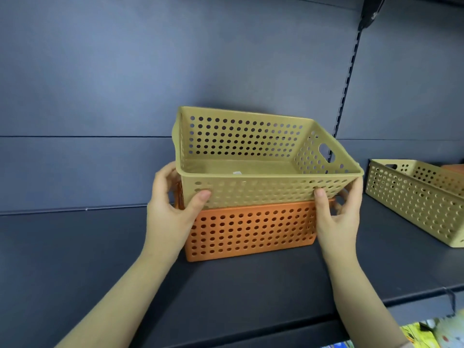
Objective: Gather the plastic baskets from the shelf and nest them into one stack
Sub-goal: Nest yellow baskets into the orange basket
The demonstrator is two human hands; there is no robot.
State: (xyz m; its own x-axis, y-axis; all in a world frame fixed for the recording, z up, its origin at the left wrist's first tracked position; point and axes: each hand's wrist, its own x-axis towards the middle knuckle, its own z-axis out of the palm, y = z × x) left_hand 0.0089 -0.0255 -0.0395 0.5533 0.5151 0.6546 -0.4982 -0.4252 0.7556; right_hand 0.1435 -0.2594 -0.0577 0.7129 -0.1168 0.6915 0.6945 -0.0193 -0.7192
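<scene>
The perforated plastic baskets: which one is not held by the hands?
The tan perforated plastic basket at the far right of the shelf; it stands apart, untouched, away from the stack.

Both bare forearms reach up and forward from the lower edge of view, converging slightly. The left hand point(170, 212) and right hand point(339, 217) face each other, thumbs pointing up and pressed forward, fingers curled out of sight behind, in matching closed grips.

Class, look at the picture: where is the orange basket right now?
The orange basket sits mid-frame on the shelf, under the tan basket held by both hands.
</scene>
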